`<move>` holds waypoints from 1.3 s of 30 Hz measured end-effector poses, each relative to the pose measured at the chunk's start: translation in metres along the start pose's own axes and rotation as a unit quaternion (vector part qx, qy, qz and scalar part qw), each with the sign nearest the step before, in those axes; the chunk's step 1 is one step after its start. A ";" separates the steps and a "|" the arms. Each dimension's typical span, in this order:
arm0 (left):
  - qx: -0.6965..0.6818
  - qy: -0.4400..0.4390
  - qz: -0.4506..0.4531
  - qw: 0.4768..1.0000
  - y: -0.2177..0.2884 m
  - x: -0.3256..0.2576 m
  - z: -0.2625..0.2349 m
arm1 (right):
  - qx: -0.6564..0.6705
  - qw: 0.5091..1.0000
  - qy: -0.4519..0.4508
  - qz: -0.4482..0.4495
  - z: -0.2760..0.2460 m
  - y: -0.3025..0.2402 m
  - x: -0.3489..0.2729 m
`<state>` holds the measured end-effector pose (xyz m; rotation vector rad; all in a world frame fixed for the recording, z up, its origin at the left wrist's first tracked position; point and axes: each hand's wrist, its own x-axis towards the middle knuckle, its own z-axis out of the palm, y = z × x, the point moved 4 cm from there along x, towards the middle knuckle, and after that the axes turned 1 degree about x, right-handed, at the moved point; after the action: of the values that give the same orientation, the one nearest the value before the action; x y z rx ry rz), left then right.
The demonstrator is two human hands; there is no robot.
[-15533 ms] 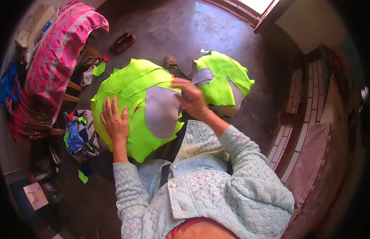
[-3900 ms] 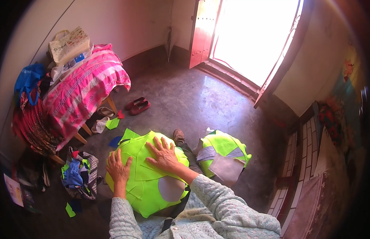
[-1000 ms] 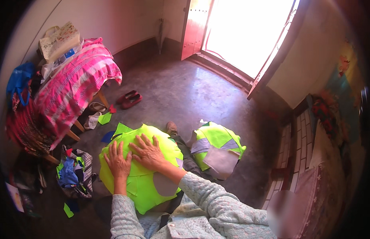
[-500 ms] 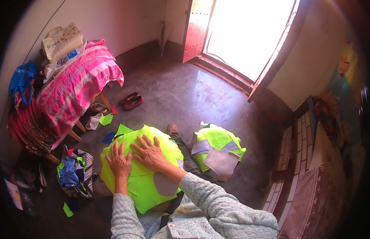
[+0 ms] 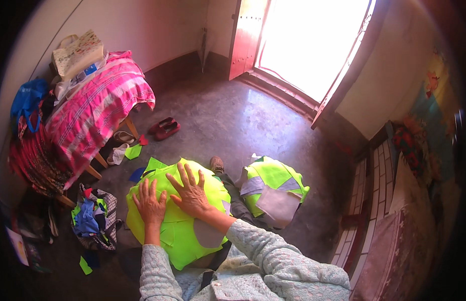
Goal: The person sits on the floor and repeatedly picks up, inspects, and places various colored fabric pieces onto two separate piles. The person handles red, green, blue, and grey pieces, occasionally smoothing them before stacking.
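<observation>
Bright yellow-green fabric pieces [image 5: 180, 241] lie overlapped in a rounded pile over my lap, with a grey patch near the lower right. My left hand [image 5: 151, 204] rests on the pile's left part, palm down and fingers stretched out. Beside it, my right hand [image 5: 191, 193] has its fingers spread over the upper middle of the same fabric. Whether the right fingertips touch the cloth or hover just above it, I cannot tell. Both hands hold nothing. To the right, a second bundle of yellow-green fabric [image 5: 273, 173] with grey strips lies by my leg, a grey piece [image 5: 278, 204] on its near side.
A checked bag [image 5: 111, 220] of cloth scraps sits on the floor at left. Behind it stands a table under a pink plaid cloth [image 5: 100, 108], with shoes [image 5: 165, 129] and scraps nearby. An open red door [image 5: 243, 40] is at the back; a tiled ledge [image 5: 368, 215] runs along the right.
My right hand has shifted slightly away from me, its fingers now more upright and spread. My left hand stays in nearly the same place.
</observation>
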<state>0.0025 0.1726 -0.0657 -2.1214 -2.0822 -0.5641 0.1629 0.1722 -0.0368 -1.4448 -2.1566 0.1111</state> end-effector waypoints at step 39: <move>-0.007 -0.005 0.001 1.000 0.004 0.002 0.001 | 0.016 0.997 -0.070 0.005 0.017 0.012 0.000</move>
<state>0.0063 0.1742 -0.0653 -2.1359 -2.0877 -0.5706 0.1648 0.1815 -0.0556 -1.4686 -2.2481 0.2566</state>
